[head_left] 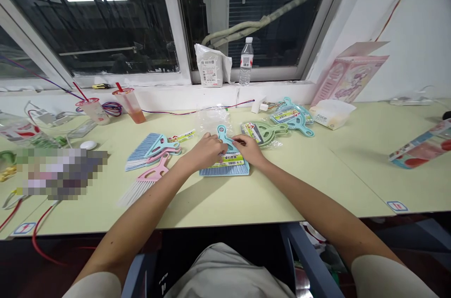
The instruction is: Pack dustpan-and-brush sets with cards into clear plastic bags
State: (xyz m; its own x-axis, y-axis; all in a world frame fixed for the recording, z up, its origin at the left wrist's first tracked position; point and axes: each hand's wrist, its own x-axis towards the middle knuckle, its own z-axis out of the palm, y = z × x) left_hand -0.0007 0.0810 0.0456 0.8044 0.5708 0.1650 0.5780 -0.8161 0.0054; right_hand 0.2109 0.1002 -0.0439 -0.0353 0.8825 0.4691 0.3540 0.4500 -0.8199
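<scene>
A light blue hand brush and dustpan set (225, 169) lies flat before me, bristles toward me, with a yellow-green label card (232, 160) across it. My left hand (210, 150) curls over the left side of the set, fingers closed at its handle and card. From the right, my right hand (247, 147) pinches the set's edge beside the handle; its fingertips are partly hidden. Left of my hands lie a blue brush (150, 147) and a pink brush (155, 173). Behind the set is a clear plastic wrapper (213, 119).
A bagged green set (264, 132) and a bagged blue set (291, 117) lie at the back right, near a white paper box (333, 113). Drink cups (132, 106) stand back left. A water bottle (246, 63) is on the windowsill; a pink carton (352, 74) leans at right.
</scene>
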